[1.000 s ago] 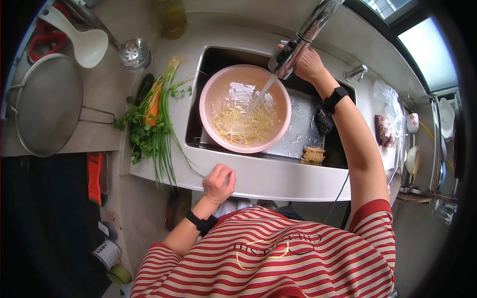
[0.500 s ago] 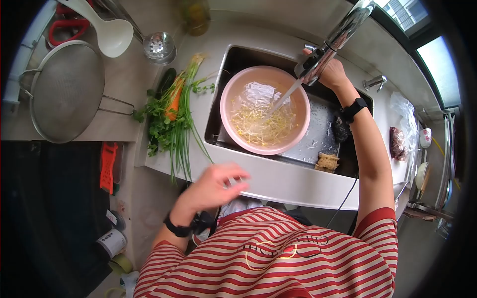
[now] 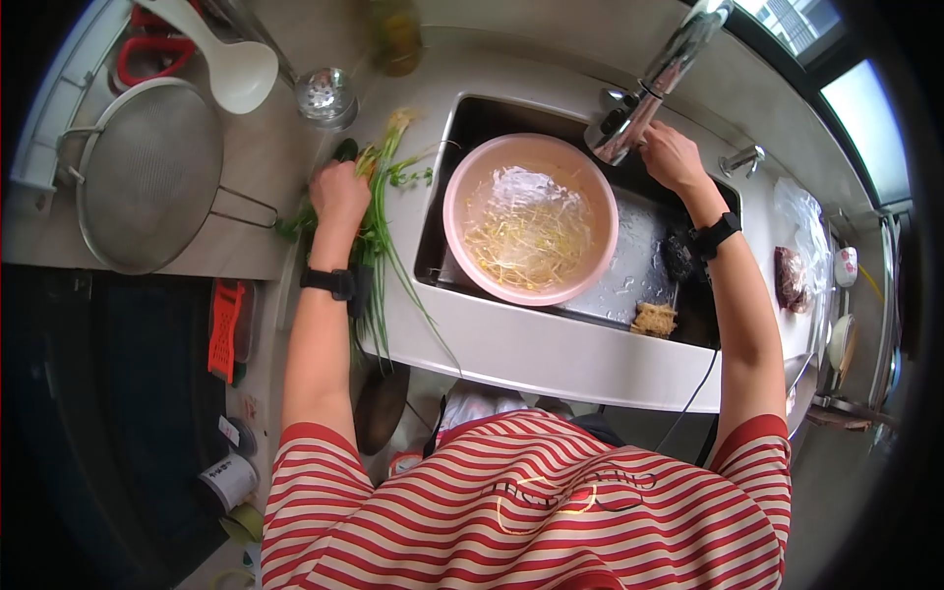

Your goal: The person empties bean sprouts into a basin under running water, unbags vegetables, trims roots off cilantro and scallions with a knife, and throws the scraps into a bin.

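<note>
1. The left hand [image 3: 340,195] is curled over the leafy greens [image 3: 373,236] left of the sink [image 3: 629,278]; its fingertips are hidden, so I cannot tell whether it grips them.
2. The right hand [image 3: 676,157] is bent close behind the tap [image 3: 625,126] (whether it grips there, I cannot tell either).
3. Handling the greens well would call for a light, broad hold around the stems, since the long stalks look easy to crush.
4. A steady right hand suits the tap, its mouth just beside the rim of the pink basin [image 3: 452,224], where sprouts [image 3: 531,246] lie in water.
5. The pale worktop [image 3: 551,352] borders the sink; a sieve [image 3: 152,182] lies farther left, and a window [image 3: 867,123] stands at upper right.
</note>
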Demonstrator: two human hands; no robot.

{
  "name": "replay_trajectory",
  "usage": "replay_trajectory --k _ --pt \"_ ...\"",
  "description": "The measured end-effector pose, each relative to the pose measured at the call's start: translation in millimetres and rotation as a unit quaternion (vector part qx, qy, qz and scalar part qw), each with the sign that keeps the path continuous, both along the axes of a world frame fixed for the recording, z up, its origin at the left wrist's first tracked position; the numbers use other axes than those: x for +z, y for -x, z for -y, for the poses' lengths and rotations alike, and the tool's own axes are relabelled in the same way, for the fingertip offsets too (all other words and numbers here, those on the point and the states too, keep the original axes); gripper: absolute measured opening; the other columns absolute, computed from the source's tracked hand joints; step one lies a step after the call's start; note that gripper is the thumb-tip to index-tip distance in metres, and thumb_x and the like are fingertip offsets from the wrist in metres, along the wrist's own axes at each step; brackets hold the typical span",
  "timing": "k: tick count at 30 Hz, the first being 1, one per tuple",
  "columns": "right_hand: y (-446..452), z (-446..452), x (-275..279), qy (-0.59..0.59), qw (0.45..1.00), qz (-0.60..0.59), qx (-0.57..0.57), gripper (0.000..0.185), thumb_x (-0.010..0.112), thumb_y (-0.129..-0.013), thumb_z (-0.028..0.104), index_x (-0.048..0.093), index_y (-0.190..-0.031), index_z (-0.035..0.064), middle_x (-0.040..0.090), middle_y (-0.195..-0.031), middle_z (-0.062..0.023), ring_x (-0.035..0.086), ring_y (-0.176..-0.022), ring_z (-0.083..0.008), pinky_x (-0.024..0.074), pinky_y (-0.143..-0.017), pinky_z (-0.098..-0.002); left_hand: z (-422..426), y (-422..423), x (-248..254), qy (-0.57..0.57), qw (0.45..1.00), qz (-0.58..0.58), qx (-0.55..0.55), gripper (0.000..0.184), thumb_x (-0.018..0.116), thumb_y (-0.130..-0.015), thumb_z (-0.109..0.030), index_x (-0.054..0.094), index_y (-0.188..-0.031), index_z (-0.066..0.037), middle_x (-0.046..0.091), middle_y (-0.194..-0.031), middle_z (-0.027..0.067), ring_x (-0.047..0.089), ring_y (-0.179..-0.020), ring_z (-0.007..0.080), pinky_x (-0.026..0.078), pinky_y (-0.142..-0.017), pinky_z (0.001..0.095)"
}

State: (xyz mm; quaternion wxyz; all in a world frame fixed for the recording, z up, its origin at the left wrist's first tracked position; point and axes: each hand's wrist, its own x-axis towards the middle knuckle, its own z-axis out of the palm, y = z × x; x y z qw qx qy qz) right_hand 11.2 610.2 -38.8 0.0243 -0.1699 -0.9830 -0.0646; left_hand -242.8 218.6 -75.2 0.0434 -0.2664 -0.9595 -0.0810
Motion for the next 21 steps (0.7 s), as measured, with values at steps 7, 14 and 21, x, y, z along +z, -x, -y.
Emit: replay_trajectory --k 7,14,21 --pt "-47.3 23.5 21.5 0.228 0.969 -0.030 -0.094 0.054 0.063 -0.078 0.018 0.044 -0.129 0.0150 0.063 -0.100 -0.0136 0.059 -0.096 -0.0309 0.0482 -0.080 -0.0387 22.6 -42.8 55.2 -0.165 0.985 0.025 -0.043 0.016 0.059 -0.074 -0.011 0.061 -0.086 -0.002 0.062 -0.078 0.0208 0.060 -0.075 0.0386 0.046 -0.066 0.0443" --pt "-97.3 83.7 49.4 0.409 0.912 0.000 -0.034 0.034 0.063 -0.081 0.013 0.059 -0.113 0.0025 0.066 -0.090 -0.0142 0.064 -0.074 -0.0196 0.0513 -0.069 -0.0308 -4.1 -180.1 136.8 -0.197 0.940 0.129 -0.247 0.011 0.057 -0.073 -0.002 0.058 -0.083 0.002 0.060 -0.070 0.0169 0.061 -0.065 0.0307 0.046 -0.059 0.0338" --pt "-150.1 122.3 54.1 0.711 0.695 -0.095 -0.057 0.044 0.069 -0.080 0.024 0.056 -0.115 0.0000 0.063 -0.076 -0.0029 0.056 -0.064 -0.0068 0.0431 -0.051 -0.0198 -104.4 -264.1 86.0 -0.288 0.854 0.284 -0.326 0.011 0.063 -0.072 -0.006 0.060 -0.080 0.001 0.060 -0.066 0.0128 0.060 -0.058 0.0216 0.045 -0.054 0.0300"
